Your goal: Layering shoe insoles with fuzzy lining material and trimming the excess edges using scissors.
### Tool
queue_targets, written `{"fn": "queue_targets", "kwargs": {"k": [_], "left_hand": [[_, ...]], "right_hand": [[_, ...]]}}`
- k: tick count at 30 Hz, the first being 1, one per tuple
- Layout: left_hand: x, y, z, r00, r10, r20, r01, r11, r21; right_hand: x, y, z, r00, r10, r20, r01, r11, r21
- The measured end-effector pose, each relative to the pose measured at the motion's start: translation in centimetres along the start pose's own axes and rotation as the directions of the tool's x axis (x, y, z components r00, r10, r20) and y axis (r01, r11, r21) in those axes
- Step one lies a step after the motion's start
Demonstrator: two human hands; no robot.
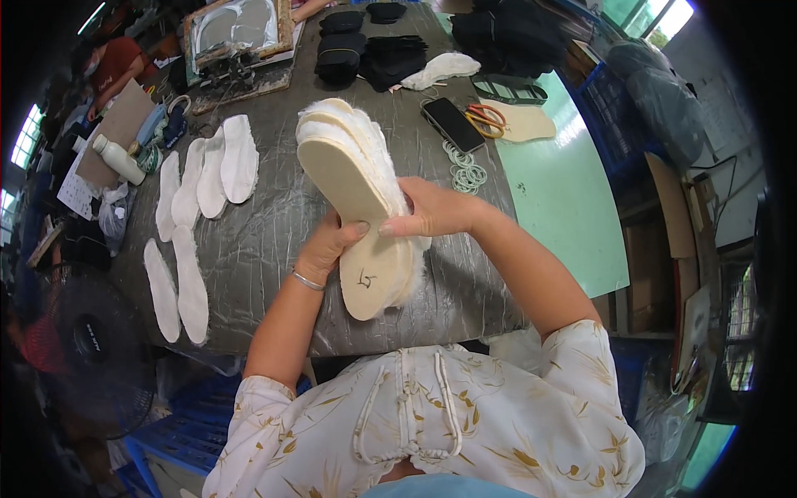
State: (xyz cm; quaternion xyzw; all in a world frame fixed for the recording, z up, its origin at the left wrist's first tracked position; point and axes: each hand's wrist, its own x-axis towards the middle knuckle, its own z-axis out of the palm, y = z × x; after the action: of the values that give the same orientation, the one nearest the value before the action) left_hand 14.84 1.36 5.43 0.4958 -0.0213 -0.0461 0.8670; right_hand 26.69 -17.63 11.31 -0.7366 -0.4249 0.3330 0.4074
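Observation:
A stack of fleece-lined insoles (353, 178) is held up over the table between my two hands. The top insole is smooth beige with a handwritten mark near its heel, and white fluff sticks out along the edges below it. My left hand (328, 245) grips the stack from the left with its thumb on the top face. From the right, my right hand (427, 209) closes round it, its thumb also pressed on top. The fingers of both hands are mostly hidden behind the stack. Loose white insoles (240, 162) lie in a group to the left.
On the plastic-covered table (274, 257) lie a phone (452, 124), orange-handled scissors (486, 120), rubber bands (467, 170) and black stacked pieces (390, 62). A framed press-like device (241, 41) stands at the back. A white bottle (119, 159) is left, above a fan (91, 349). Another person (124, 70) sits far left.

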Motion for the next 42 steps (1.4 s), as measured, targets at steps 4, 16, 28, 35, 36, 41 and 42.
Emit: {"fn": "queue_targets", "kwargs": {"k": [4, 16, 28, 35, 36, 41, 42], "left_hand": [[-0.9, -0.4, -1.4, 0.995, -0.006, 0.104, 0.0, 0.999, 0.053], [-1.6, 0.4, 0.6, 0.999, -0.038, 0.034, 0.038, 0.999, -0.01], [-3.1, 0.8, -5.3, 0.932, 0.352, 0.089, -0.349, 0.936, -0.047], [-3.3, 8.1, -0.9, 0.986, -0.012, 0.164, -0.036, 0.957, 0.289], [-3.3, 8.8, -0.1, 0.978, -0.085, 0.189, 0.015, 0.939, 0.343], [-1.1, 7.9, 1.0, 0.917, -0.189, 0.352, -0.282, 0.317, 0.905], [-0.8, 7.2, 0.8, 0.916, -0.17, 0.364, -0.333, 0.187, 0.924]], "right_hand": [[-0.5, -1.4, -0.4, 0.975, 0.215, -0.053, -0.221, 0.965, -0.139], [-3.6, 2.0, -1.8, 0.966, 0.258, 0.026, -0.221, 0.766, 0.604], [-2.5, 8.8, -5.0, 0.86, 0.136, -0.491, 0.369, 0.498, 0.785], [-0.1, 4.6, -4.2, 0.966, 0.028, -0.256, 0.252, 0.1, 0.963], [0.3, 4.1, -4.8, 0.976, 0.046, -0.211, 0.194, 0.241, 0.951], [0.1, 1.1, -9.9, 0.995, -0.093, 0.023, 0.045, 0.662, 0.748], [-0.4, -0.7, -10.3, 0.996, -0.055, 0.068, 0.001, 0.779, 0.628]]}}
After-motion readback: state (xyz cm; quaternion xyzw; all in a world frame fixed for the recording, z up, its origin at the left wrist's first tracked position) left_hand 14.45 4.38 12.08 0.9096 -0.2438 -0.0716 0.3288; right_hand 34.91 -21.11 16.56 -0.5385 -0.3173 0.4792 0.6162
